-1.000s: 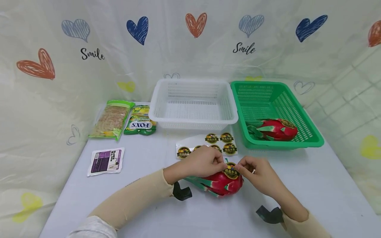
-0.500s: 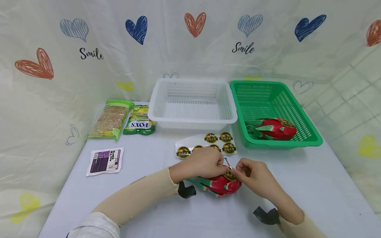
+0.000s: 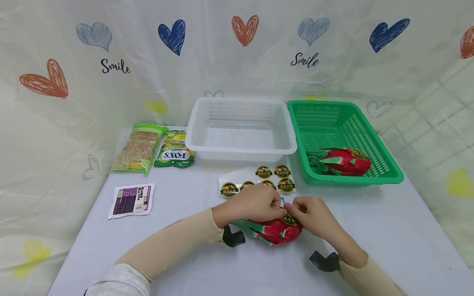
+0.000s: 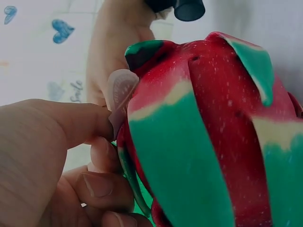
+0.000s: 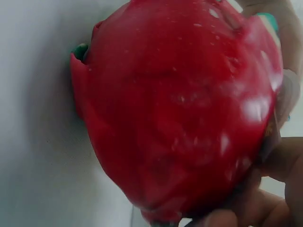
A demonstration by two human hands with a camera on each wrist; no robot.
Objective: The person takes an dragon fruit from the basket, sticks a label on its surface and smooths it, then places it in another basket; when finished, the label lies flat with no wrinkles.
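A red and green dragon fruit (image 3: 272, 232) lies on the white table in front of me. My left hand (image 3: 259, 201) pinches one edge of a round black and gold sticker (image 3: 289, 220) at the fruit's upper side. In the left wrist view, the pale back of the sticker (image 4: 122, 87) shows beside my left thumb (image 4: 90, 123). From the other side my right hand (image 3: 311, 213) holds the sticker's right edge, its thumb close to the left fingertips. The right wrist view is filled by the dragon fruit (image 5: 175, 104), with my right fingers partly hidden behind it.
Behind my hands lies a sheet of stickers (image 3: 231, 181). A white basket (image 3: 240, 154) stands at the back, beside a green basket (image 3: 392, 174) holding another labelled dragon fruit (image 3: 346, 161). Left are a noodle-like pack (image 3: 138, 148), a green Fox's bag (image 3: 174, 154) and a purple-white packet (image 3: 132, 200).
My two hands have come closer together over the dragon fruit, the right moving left. The sticker was spread between the fingertips and now is partly covered by them, close against the fruit.
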